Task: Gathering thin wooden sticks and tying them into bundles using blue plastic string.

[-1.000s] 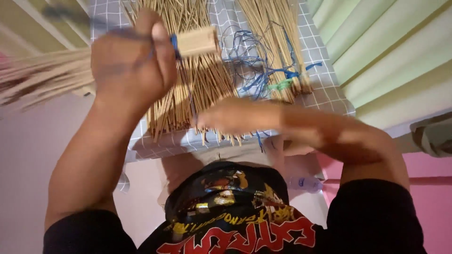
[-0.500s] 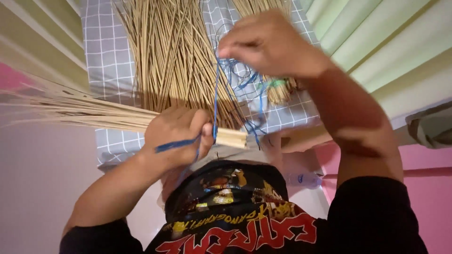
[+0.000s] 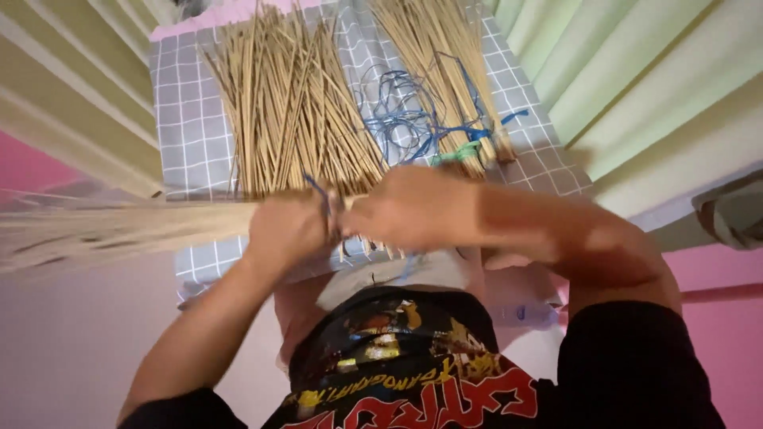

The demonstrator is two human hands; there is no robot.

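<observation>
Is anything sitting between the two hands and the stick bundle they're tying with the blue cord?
Nothing visible: left hand and right hand both already grip the stick bundle, blue cord between them.

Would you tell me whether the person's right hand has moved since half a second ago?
Yes: the right hand dropped from the tangled blue string to the left hand.

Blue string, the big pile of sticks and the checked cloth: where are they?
blue string (image 3: 397, 111): head view, on the loose tangle.
big pile of sticks (image 3: 290, 103): head view, middle of the heap.
checked cloth (image 3: 187, 119): head view, bare left part.
</observation>
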